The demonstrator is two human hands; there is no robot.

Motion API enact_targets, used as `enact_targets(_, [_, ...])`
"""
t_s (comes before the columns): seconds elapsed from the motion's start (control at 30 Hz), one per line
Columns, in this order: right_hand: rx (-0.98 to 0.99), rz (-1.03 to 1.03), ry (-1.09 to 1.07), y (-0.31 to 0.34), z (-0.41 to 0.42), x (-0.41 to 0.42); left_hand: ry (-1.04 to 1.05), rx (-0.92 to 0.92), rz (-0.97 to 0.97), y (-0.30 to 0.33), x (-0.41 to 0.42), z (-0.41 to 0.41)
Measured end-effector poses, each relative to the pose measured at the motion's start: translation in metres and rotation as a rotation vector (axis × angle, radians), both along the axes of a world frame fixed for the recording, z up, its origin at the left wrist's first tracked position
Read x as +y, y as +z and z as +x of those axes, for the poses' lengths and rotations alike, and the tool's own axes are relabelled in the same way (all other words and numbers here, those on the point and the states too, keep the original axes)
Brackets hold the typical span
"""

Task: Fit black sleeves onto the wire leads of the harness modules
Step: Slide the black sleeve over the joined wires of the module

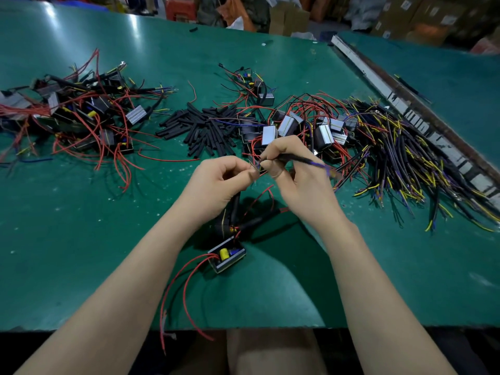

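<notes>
Left hand [219, 182] pinches wire lead ends; right hand [295, 171] pinches a black-sleeved cable [303, 159] against them. Module in hand [226, 257] lies below; sleeved modules [81, 109] at left, unsleeved modules [297, 125] and loose black sleeves [200, 125] remain.

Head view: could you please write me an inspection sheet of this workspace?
Surface: green table, specks and scuffs.
Job's things: open module near front edge; loose sleeves heaped mid-table; modules beyond the hands.
Clutter: module pile at left.
Grippers: left hand pinches wire ends; right hand grips a sleeved lead.
Cables: cable bundle at right; red leads overhang the edge.
Surroundings: cartons behind; rail at right.
</notes>
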State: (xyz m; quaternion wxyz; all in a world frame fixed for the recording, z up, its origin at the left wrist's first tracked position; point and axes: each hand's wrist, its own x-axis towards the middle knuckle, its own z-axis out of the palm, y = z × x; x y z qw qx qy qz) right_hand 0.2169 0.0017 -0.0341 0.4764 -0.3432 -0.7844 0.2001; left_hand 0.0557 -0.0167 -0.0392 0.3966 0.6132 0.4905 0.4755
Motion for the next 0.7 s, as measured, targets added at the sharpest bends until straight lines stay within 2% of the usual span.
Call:
enact_targets(0.07, [0.028,-0.096,0.006,0.002,0.002,0.001,-0.033,-0.015,-0.004,0.0003,-0.0009,-0.0016])
enact_targets(0.2, [0.202,-0.337,0.078,0.0064,0.003,0.0017,-0.084,-0.031,0.016,0.0003,-0.0028,-0.0027])
enact_targets(0.3, [0.244,-0.453,0.094,0.0062,0.0046,0.0028,-0.071,-0.04,0.039,-0.0027,-0.0029,-0.0012])
enact_targets(0.57, [0.244,-0.445,0.089,0.0047,0.0006,0.0014,0.023,-0.042,0.095,-0.0065,-0.0027,0.0011])
enact_targets(0.7, [0.195,-0.383,0.035,-0.0012,-0.0041,0.0001,0.136,0.042,0.158,-0.0053,-0.0028,0.0024])
